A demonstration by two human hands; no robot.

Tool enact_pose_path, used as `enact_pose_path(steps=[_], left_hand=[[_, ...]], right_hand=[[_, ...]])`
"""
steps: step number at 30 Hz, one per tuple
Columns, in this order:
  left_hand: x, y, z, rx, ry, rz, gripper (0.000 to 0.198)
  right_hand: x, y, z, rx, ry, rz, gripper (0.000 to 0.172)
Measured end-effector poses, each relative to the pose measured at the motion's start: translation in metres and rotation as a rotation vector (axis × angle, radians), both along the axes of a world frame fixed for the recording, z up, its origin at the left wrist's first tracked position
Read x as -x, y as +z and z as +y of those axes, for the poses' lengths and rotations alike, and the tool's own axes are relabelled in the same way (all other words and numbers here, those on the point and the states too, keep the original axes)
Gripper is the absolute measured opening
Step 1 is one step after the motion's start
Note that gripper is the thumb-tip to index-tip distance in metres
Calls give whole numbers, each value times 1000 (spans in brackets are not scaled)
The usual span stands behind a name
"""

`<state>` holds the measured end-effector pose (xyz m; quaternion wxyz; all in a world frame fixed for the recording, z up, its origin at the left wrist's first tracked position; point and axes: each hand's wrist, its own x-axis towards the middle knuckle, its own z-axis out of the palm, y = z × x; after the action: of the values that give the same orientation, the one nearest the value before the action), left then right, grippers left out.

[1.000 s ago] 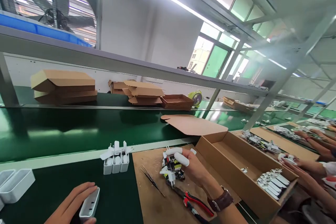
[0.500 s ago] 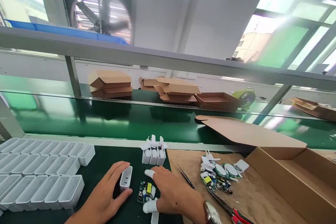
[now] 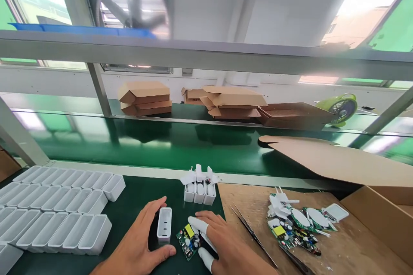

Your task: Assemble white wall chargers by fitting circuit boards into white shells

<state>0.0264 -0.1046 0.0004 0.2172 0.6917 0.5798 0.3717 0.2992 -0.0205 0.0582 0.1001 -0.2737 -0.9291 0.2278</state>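
Observation:
My left hand [image 3: 142,240] curls around a white plastic charger case [image 3: 164,222], thumb at its near side and fingers behind. The case stands upright on the dark green mat, its open top showing small slots inside. My right hand [image 3: 222,245], with white finger cots on the thumb and a finger, pinches a small green circuit board [image 3: 189,242] with a yellow transformer. The board tilts just right of the case; a white part attached to it is partly hidden by my fingers. Behind my hands stand several filled white cases [image 3: 200,191] with white pieces sticking up.
Rows of open white cases [image 3: 64,230] fill the left side. Tweezers [image 3: 253,234], a pile of circuit boards [image 3: 297,219] and dark-jawed pliers [image 3: 295,260] lie on brown cardboard [image 3: 238,193] at right. A cardboard box [image 3: 377,210] stands beyond; a green conveyor [image 3: 193,146] runs behind.
My right hand has closed on the circuit board, which is now tilted and turned. My left hand stays around the case. The view has shifted, so the red plier handles are out of sight.

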Motion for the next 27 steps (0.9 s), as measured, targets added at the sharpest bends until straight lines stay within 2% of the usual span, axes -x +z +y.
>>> enact_pose_path(steps=[2,6,9,12,16,21,27], left_hand=[[1,2,-1,-2,5,16,93],[1,4,-1,5,12,47,90],[1,2,0,35,45,39,83],[0,-1,1,52,74,-6,78],[-1,-4,1,32,52,-33,80],[-5,-5,0,-9,41,-17,85],[-8,-1,0,-127,15,21,85]], right_hand=[[1,3,-1,37,-38,15,59],[3,3,-4,52,-31,16,65],[5,3,-7,25,-27,45,56],[7,6,-9,22,-80,158,54],[10,9,-11,31,-146,305,51],[14,-4,-13,-50,-148,492,52],[19,-16,-15,-212,-90,507,59]])
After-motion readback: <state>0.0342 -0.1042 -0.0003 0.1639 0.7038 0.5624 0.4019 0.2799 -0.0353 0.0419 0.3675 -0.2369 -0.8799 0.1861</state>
